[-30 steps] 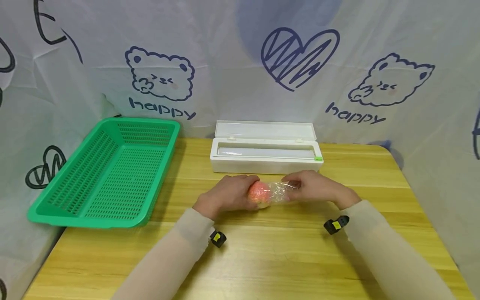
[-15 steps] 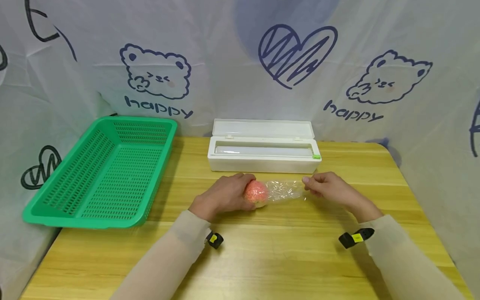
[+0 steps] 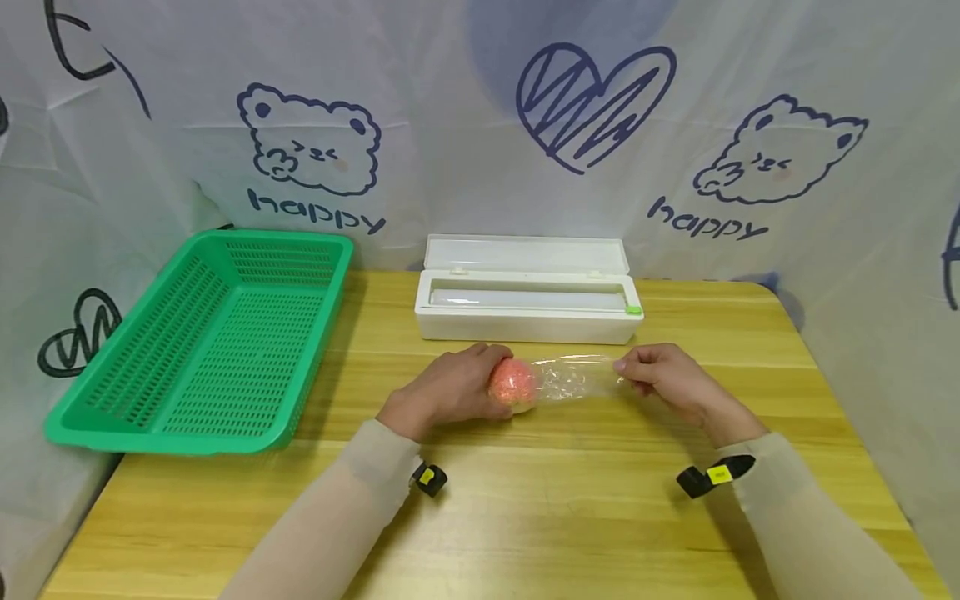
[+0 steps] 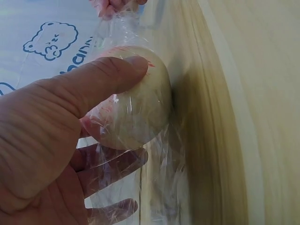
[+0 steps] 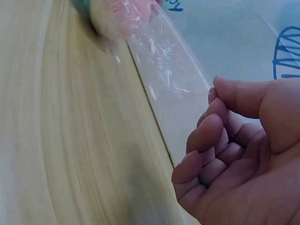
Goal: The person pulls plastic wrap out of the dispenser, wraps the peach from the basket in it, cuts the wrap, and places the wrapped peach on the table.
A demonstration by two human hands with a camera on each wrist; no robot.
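A round pink-and-cream fruit, perhaps an apple, sits on the table under clear plastic wrap. My left hand holds it from the left. In the left wrist view, the thumb presses on the cream side of the fruit, over the film, and loose film hangs past the spread fingers. To the right, my right hand pinches the far end of the wrap between thumb and forefinger. The film stretches as a strip from fruit to fingertips, seen in the right wrist view as crinkled wrap.
Just behind the hands stands a white wrap dispenser box, lid raised, with a roll inside and a green piece at its right end. A green perforated basket is on the left. A patterned cloth hangs behind the wooden table.
My right hand has moved right from close beside the fruit, drawing the bunched wrap out into a longer strip. The left hand has stayed on the fruit.
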